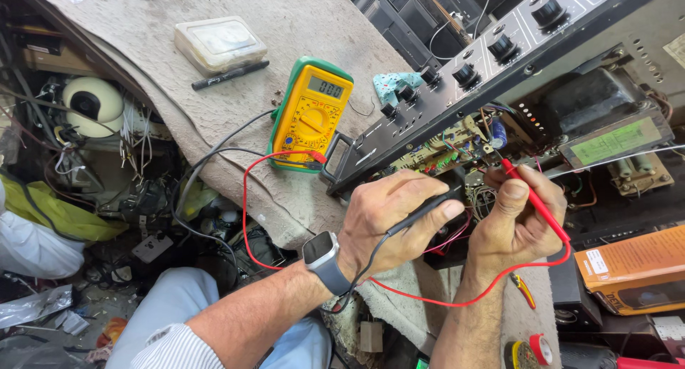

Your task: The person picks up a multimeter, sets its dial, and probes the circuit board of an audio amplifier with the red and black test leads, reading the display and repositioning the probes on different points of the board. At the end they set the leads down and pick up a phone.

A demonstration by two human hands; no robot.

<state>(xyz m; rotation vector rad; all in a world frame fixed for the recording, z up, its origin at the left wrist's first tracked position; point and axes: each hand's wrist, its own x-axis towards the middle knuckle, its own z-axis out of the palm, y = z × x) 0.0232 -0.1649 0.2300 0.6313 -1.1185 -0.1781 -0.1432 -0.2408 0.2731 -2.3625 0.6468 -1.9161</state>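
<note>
Left hand (389, 215), centre frame: bare, forearm bare too. Smartwatch (322, 253) on that wrist, rounded-square dark face, grey-blue band. Sleeve (175, 344) rolled up at the bottom left, white with thin dark stripes. Right hand (517, 219), right of centre: bare, no ring or watch showing, forearm uncovered. Light blue trousers (171, 301) at the bottom left.

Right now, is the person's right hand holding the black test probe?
No, the right hand grips the red test probe, while the black test probe lies in the left hand.
</note>
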